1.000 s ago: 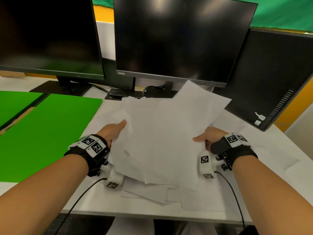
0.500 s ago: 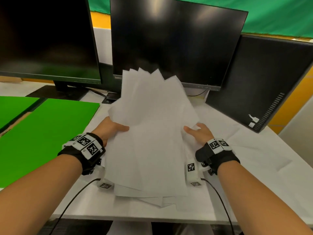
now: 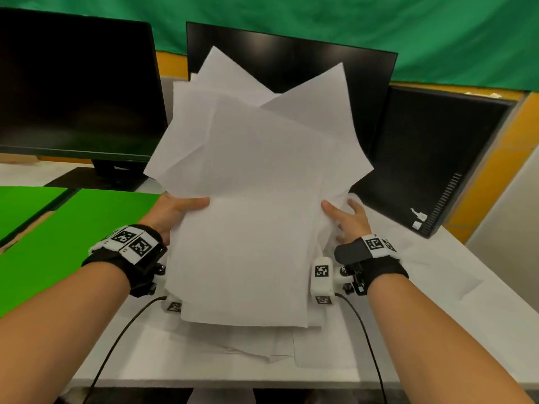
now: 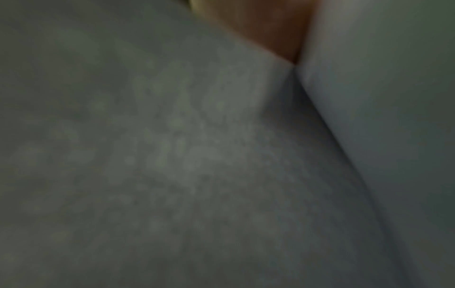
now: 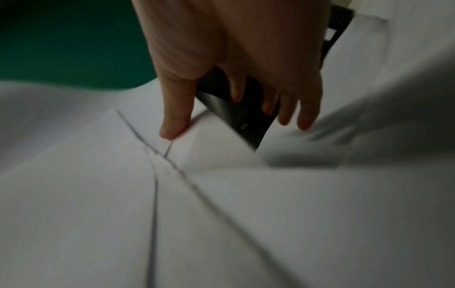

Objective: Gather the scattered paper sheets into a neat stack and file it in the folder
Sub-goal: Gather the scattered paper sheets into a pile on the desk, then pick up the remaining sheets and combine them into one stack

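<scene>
A fanned bundle of white paper sheets (image 3: 256, 205) stands tilted up over the white table (image 3: 437, 330), its lower edge near the table. My left hand (image 3: 175, 209) grips its left edge, thumb across the front and fingers hidden behind. My right hand (image 3: 345, 218) is at the right edge; in the right wrist view its thumb tip touches a sheet edge (image 5: 172, 144) while the other fingers (image 5: 285, 115) hang straight and apart. More sheets (image 3: 262, 348) lie flat under the bundle. The green folder (image 3: 73, 243) lies open at the left. The left wrist view shows only dim, blurred paper (image 4: 172, 146).
Three dark monitors stand behind: left (image 3: 75, 91), centre (image 3: 291, 62), and one leaning at the right (image 3: 437, 158). Another white sheet (image 3: 431, 272) lies on the table at the right. Cables (image 3: 122, 330) run from both wrists to the near table edge.
The bundle has been lifted from nearly flat on the table to steeply tilted up, with its top corners fanned. Both hands have come closer together along its sides.
</scene>
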`<state>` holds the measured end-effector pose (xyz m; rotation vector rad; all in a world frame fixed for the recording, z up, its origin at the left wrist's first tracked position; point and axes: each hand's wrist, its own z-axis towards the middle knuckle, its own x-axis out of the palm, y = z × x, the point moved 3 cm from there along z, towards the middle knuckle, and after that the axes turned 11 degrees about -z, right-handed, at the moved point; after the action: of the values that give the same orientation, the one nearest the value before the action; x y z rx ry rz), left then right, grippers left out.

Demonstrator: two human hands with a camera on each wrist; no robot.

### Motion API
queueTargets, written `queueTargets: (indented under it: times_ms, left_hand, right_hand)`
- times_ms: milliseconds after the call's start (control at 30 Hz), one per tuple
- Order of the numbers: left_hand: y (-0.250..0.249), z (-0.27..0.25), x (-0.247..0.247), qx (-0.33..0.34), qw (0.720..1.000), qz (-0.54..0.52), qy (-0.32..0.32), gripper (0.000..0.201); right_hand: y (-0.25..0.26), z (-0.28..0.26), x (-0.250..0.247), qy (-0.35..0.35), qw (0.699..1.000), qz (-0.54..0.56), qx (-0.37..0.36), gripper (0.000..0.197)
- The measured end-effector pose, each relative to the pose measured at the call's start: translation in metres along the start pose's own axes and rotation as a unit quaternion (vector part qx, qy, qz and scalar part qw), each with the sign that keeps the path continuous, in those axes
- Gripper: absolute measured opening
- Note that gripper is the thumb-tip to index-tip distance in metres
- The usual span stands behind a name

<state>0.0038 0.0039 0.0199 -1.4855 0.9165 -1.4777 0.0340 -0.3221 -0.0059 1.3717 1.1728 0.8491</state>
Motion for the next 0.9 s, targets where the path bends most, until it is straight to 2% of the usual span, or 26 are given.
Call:
queueTargets:
  times_ms: [33, 100, 133, 167, 200, 300, 367, 567, 733, 800, 900]
  left_hand:
    - [0.001, 0.000, 0.000, 0.003, 1.000, -0.007, -0.002, 0.037]
    - [0.005, -0.002, -0.002, -0.008, 1.000, -0.020, -0.010, 0.038]
    - [0.007, -0.002, -0.003, -0.015, 1.000, -0.024, -0.014, 0.039]
    - [0.010, -0.003, -0.004, -0.021, 0.999, -0.024, -0.016, 0.040]
    - [0.013, -0.004, -0.004, -0.025, 0.999, -0.022, -0.021, 0.040]
    - [0.019, -0.004, -0.001, -0.011, 0.998, -0.028, -0.055, 0.041]
    - [0.022, -0.003, 0.001, 0.003, 0.996, -0.041, -0.074, 0.041]
    - [0.029, -0.002, 0.006, 0.000, 0.997, -0.054, -0.054, 0.040]
    - [0.022, 0.003, -0.003, 0.058, 0.988, -0.105, -0.101, 0.040]
    - [0.020, 0.004, -0.004, 0.070, 0.984, -0.128, -0.097, 0.033]
    - [0.022, 0.006, -0.003, 0.063, 0.988, -0.123, -0.072, 0.028]
  right_hand:
    - [-0.006, -0.001, -0.001, 0.002, 0.999, -0.025, 0.042, 0.094]
    - [-0.015, -0.013, 0.006, 0.088, 0.993, -0.005, 0.079, 0.107]
    - [-0.017, -0.017, 0.013, 0.144, 0.986, 0.024, 0.076, 0.102]
    - [-0.018, -0.018, 0.018, 0.167, 0.983, 0.051, 0.059, 0.088]
    - [-0.016, -0.020, 0.022, 0.163, 0.984, 0.058, 0.040, 0.073]
    - [-0.012, -0.019, 0.027, 0.080, 0.996, 0.038, 0.011, 0.066]
    - [-0.006, -0.020, 0.029, 0.040, 0.998, 0.047, 0.008, 0.053]
    - [0.004, -0.031, 0.042, 0.058, 0.984, 0.167, 0.005, 0.045]
    - [0.007, -0.029, 0.033, 0.043, 0.972, 0.233, -0.002, 0.039]
    - [0.003, -0.029, 0.036, 0.097, 0.975, 0.199, 0.016, 0.035]
    - [-0.005, -0.038, 0.047, 0.232, 0.972, 0.019, 0.007, 0.020]
